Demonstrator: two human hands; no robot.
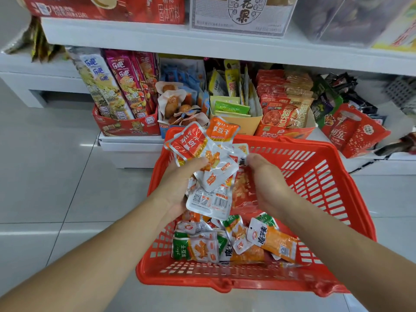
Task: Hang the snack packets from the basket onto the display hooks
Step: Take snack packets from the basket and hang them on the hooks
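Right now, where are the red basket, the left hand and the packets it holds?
red basket [191,282]: head view, near rim.
left hand [177,182]: head view, middle of the hand.
held packets [213,163]: head view, front of the top packet.

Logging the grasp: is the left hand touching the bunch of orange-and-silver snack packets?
Touching. The head view shows the left hand gripping the orange-and-silver snack packets between thumb and fingers.

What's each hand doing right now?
Left hand: holding a bunch of packets.
Right hand: pinching the same bunch's edge.
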